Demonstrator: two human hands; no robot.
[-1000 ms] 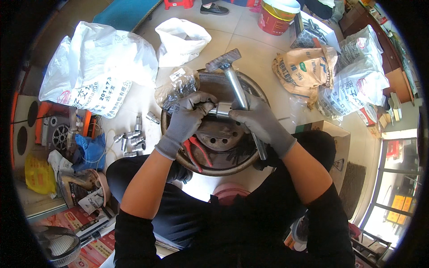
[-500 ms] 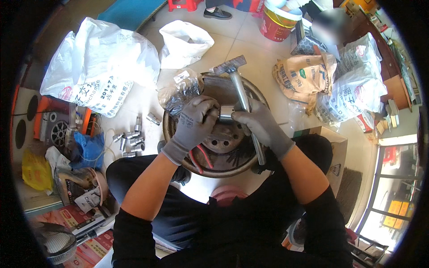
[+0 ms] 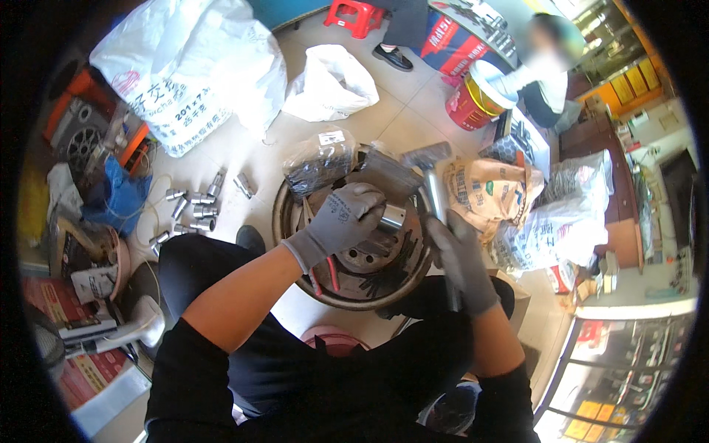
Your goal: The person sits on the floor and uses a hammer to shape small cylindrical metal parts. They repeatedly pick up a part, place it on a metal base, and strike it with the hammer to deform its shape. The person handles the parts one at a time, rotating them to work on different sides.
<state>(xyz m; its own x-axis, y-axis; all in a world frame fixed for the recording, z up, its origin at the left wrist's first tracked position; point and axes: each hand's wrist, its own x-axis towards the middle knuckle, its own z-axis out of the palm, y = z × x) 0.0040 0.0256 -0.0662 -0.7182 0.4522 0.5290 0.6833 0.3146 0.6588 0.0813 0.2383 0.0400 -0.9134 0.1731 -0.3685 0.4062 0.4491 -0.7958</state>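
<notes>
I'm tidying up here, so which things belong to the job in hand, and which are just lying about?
Likely job: hammer (right hand); cylinder (left hand); wheel; pliers; metal pieces.

Seemingly lying about: red stool; blue bag; brown sack; bucket.

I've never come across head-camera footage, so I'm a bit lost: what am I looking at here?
There is no machine: these are a person's own hands in grey gloves. A wide fisheye camera on the head looks down, so straight edges bend near the rim, and the picture's left is the person's left.

The left hand holds a shiny metal cylinder above a round metal wheel-like piece. The right hand grips a hammer, head pointing away from the person. Red-handled pliers lie in the round piece. On the floor to the left are loose metal fittings.
</notes>
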